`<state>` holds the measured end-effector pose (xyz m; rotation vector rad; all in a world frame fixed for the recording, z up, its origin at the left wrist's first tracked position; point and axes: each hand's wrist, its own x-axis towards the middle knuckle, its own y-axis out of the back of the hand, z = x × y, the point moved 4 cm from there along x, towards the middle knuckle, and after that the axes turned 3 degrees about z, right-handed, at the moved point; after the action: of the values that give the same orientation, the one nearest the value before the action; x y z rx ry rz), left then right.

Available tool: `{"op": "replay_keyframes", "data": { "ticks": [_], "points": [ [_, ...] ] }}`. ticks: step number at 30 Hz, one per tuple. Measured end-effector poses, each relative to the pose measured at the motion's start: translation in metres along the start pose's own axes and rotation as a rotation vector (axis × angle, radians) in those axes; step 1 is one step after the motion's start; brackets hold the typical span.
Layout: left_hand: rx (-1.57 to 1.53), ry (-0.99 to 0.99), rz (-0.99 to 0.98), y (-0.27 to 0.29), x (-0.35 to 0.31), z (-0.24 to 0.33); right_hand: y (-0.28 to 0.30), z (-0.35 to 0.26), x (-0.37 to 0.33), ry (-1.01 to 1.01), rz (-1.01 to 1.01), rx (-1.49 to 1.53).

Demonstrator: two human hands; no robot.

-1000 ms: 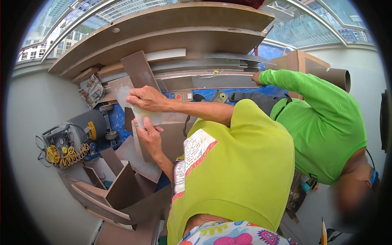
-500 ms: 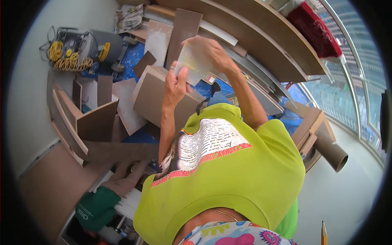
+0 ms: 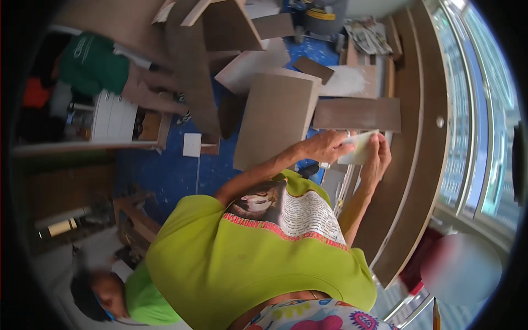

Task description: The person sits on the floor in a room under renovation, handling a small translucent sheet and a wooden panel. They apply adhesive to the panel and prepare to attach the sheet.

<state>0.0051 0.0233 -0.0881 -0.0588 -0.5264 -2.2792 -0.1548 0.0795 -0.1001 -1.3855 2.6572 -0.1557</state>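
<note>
A small, pale, translucent sheet (image 3: 353, 155) is held up in front of my chest, toward the right. My left hand (image 3: 323, 147) pinches its left edge, a ring showing on one finger. On the opposite edge, my right hand (image 3: 377, 159) grips with thumb and fingers. What the sheet is made of I cannot make out. Just beyond my hands lies a brown board (image 3: 357, 114), and a large brown panel (image 3: 275, 118) stands left of them.
Long brown boards (image 3: 418, 137) run along the windows at my right. Loose panels and a wheeled vacuum (image 3: 324, 16) are on the blue-covered floor ahead. A person in dark green (image 3: 93, 63) bends at far left; another in bright green (image 3: 148, 297) is at lower left.
My view has swung to the right, bringing the windows and boards alongside me. Both hands still hold the sheet, now lower and flatter. A second person has come into view at lower left.
</note>
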Motion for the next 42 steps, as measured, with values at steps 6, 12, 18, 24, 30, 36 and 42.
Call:
{"op": "replay_keyframes", "data": {
  "ticks": [6,12,18,24,30,36,42],
  "points": [
    [0.002,0.081,0.16,0.019,-0.05,0.006,-0.043,-0.012,-0.016,0.096,-0.238,0.0],
    [0.06,0.103,0.301,0.019,-0.069,0.009,-0.066,-0.026,-0.024,0.162,-0.319,-0.047],
    [-0.005,0.053,0.318,0.039,-0.087,0.036,-0.08,-0.032,-0.039,0.228,-0.261,-0.105],
    [-0.098,0.068,0.269,0.04,-0.102,0.047,-0.086,-0.04,-0.069,0.306,-0.131,-0.192],
    [-0.001,0.024,0.204,0.043,-0.125,0.05,-0.097,-0.039,-0.103,0.313,0.053,-0.257],
    [-0.046,-0.004,0.178,0.054,-0.169,0.05,-0.11,-0.031,-0.141,0.329,0.057,-0.279],
    [0.05,-0.031,0.303,0.062,-0.204,0.031,-0.15,-0.013,-0.161,0.315,-0.118,-0.253]
  ]
}}
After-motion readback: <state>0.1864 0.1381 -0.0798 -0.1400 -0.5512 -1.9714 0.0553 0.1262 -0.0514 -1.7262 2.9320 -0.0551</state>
